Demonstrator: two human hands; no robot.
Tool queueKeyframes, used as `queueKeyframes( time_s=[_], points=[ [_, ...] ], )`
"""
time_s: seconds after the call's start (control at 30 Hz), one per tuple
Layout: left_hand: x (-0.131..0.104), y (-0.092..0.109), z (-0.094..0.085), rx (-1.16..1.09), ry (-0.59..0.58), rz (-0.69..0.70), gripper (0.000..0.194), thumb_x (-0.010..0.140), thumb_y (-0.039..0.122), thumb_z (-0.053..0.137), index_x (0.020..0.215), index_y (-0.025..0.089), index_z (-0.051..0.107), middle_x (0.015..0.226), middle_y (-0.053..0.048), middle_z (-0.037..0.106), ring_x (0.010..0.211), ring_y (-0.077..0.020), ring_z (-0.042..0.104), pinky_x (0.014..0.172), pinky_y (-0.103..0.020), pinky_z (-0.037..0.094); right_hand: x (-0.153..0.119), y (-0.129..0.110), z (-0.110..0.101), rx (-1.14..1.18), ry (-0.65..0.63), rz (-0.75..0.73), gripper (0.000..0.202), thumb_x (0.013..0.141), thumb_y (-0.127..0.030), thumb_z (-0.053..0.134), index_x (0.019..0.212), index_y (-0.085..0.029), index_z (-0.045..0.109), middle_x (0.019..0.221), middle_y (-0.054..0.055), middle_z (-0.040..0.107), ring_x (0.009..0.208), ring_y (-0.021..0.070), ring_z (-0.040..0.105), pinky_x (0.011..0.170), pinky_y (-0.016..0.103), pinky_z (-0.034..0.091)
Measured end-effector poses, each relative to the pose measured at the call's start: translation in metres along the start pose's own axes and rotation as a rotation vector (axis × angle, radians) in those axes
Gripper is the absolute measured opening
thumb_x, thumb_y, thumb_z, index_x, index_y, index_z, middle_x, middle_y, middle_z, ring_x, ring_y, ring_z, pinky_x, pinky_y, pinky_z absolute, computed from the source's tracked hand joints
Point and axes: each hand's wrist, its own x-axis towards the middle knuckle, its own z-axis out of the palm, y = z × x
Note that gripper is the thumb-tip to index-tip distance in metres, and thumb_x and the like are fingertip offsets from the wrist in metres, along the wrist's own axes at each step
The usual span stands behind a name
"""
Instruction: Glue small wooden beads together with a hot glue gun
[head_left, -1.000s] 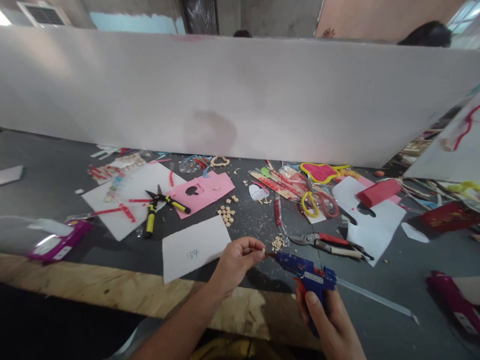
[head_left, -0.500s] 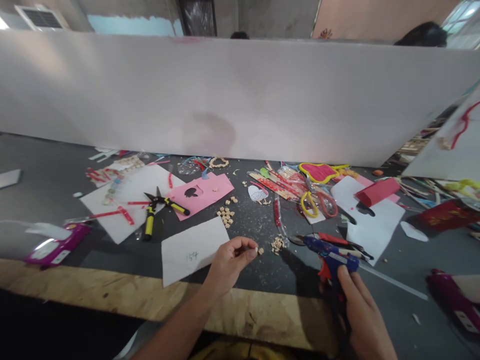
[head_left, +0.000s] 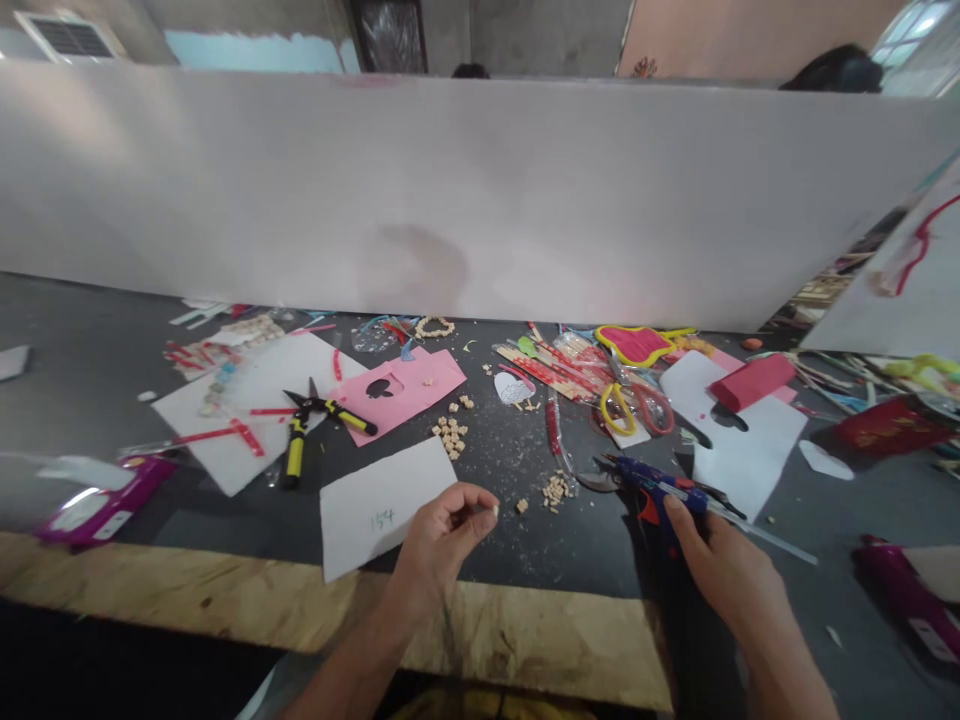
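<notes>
My left hand (head_left: 444,540) is closed in a pinch at the front of the table, with a small pale wooden piece (head_left: 496,511) just showing at the fingertips. Close to its right lies a little glued cluster (head_left: 522,506) of wooden pieces, beside a loose pile of small wooden pieces (head_left: 556,491). My right hand (head_left: 720,560) is around the rear of a blue hot glue gun (head_left: 654,480), whose nozzle points left. A clear glue stick (head_left: 780,542) sticks out of its back. Red-handled pliers (head_left: 600,482) lie partly hidden beneath the gun.
A white sheet marked with digits (head_left: 382,515) lies by my left hand. Further off are yellow-black pliers (head_left: 297,445), pink paper (head_left: 420,385), finished clusters (head_left: 450,435), scissors (head_left: 619,408) and a red can (head_left: 892,425). A tall white board (head_left: 480,200) stands across the back.
My left hand has drawn back to the left, away from the small cluster. The glue gun has moved slightly up and left, lower over the red-handled pliers, with my right hand at its rear.
</notes>
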Motion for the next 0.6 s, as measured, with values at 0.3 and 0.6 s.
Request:
queueKeyframes(
  time_s=[0.3,0.6],
  points=[
    [0.002,-0.004,-0.003,-0.035,-0.021,-0.016,0.016,0.075,0.031,0.060,0.083,0.017,0.062,0.070,0.001,0.055,0.063,-0.0111,0.045,0.055,-0.019,0.035,-0.029,-0.006,-0.017,-0.098,0.170,-0.079,0.040,0.078,-0.058,0.039,0.081,-0.024,0.061,0.068,0.008,0.069,0.060,0.0270,0.066,0.048,0.033,0.046],
    [-0.001,-0.001,-0.004,-0.060,-0.041,0.004,0.014,0.076,0.029,0.059,0.082,0.016,0.061,0.069,0.002,0.054,0.063,-0.0111,0.045,0.056,-0.019,0.034,-0.054,-0.088,0.047,0.235,0.079,-0.791,0.020,0.083,-0.024,0.049,0.100,-0.021,0.060,0.095,0.007,0.066,0.080,0.0193,0.064,0.067,0.028,0.049]
  ],
)
